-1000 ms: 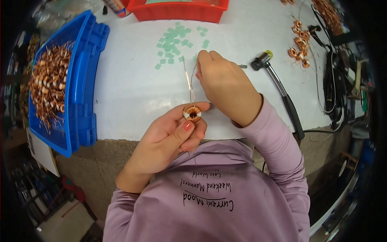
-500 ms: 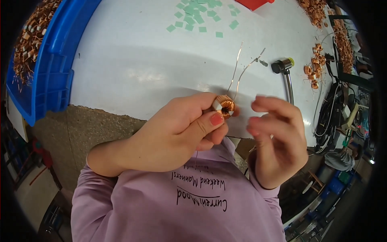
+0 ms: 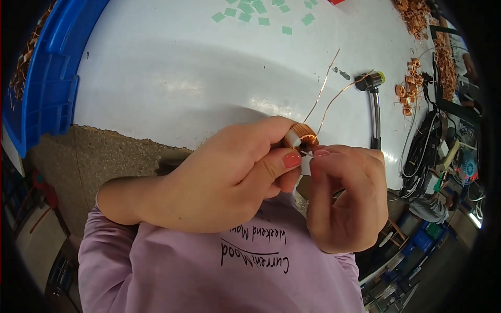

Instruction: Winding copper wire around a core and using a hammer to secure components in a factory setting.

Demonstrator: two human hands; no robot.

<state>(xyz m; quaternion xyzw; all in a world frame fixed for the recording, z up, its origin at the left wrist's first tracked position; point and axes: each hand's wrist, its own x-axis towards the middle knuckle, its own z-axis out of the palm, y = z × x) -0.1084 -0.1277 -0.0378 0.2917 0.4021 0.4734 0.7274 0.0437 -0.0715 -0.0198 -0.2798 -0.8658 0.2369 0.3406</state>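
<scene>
My left hand (image 3: 224,177) is closed around a ring-shaped copper coil (image 3: 308,134), thumb and fingers gripping its near side. A white patch shows on the coil's left side, between the windings. Two long copper wire ends (image 3: 326,78) stick up from it, away from me over the table. At the coil's lower right edge, my right hand (image 3: 349,203) has its thumb and forefinger pinched together, with the other fingers curled in. Something thin and pale shows by those fingertips, too small to make out. The fingers hide the coil's underside.
A hammer (image 3: 374,104) lies right on the white table (image 3: 172,88), beyond my right hand. Small green squares (image 3: 264,21) are scattered at the far side. A blue bin (image 3: 49,78) stands at left. Several finished-looking coils (image 3: 409,86), copper heaps (image 3: 412,18) and black cables (image 3: 421,141) lie at right.
My right hand has moved left to the coil and its fingers have closed into a pinch there. The coil and its wires have shifted slightly right in view, with my left hand still holding it.
</scene>
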